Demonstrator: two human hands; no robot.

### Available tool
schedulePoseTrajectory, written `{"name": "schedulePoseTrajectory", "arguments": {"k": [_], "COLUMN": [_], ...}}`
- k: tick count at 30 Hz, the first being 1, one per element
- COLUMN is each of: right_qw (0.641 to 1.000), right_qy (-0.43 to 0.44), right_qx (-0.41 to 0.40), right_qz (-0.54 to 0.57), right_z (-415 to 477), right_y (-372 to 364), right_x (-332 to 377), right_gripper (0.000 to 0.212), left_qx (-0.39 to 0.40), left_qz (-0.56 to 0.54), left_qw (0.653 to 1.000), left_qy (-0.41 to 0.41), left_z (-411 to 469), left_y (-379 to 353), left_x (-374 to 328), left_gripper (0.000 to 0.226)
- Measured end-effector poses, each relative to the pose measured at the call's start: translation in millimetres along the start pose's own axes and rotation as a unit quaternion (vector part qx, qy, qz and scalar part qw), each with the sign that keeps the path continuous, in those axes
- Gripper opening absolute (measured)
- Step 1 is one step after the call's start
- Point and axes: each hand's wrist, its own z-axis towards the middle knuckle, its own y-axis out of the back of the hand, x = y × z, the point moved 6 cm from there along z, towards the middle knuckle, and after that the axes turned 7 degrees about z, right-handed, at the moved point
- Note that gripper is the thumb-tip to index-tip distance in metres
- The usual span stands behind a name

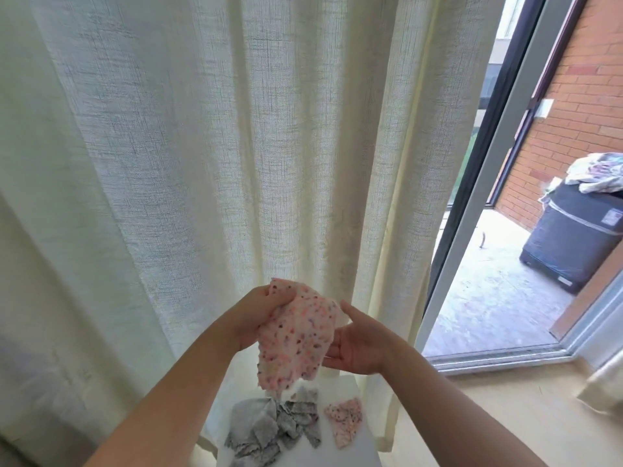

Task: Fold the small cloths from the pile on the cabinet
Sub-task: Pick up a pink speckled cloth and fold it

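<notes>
The left hand (259, 318) is pinching the pink cloth (296, 335) by its top corner, dangling it above the pile (269, 426) on the cabinet (350, 455). The right hand (354, 345) is waiting open at its edge. It is probably best pinching the opposite corner and pulling the cloth flat before folding.
</notes>
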Motion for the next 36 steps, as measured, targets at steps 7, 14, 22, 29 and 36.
{"name": "schedulePoseTrajectory", "arguments": {"k": [7, 14, 22, 29, 36], "right_qw": [0.988, 0.95, 0.905, 0.841, 0.77], "right_qy": [0.064, 0.21, 0.339, 0.379, 0.409], "right_qx": [-0.022, 0.002, 0.061, 0.011, -0.025], "right_qz": [-0.136, -0.231, -0.248, -0.387, -0.489], "right_z": [-9.2, -14.3, -49.9, -54.0, -50.3], "right_y": [-13.5, -21.5, -35.8, -34.0, -41.6], "right_x": [13.8, 25.3, 59.8, 63.4, 61.5], "right_gripper": [0.036, 0.027, 0.047, 0.014, 0.049], "left_qx": [-0.027, -0.049, 0.041, -0.016, -0.018], "left_qz": [0.02, 0.076, 0.161, 0.298, 0.416], "left_qw": [0.999, 0.995, 0.968, 0.938, 0.895], "left_qy": [0.023, -0.033, -0.188, -0.176, -0.161], "left_z": [3.8, -11.3, -44.3, -36.9, -17.6], "left_y": [5.1, 12.3, 17.0, 17.6, -9.6], "left_x": [13.4, 7.5, -39.3, -38.0, -26.0], "left_gripper": [0.026, 0.026, 0.044, 0.01, 0.011]}}
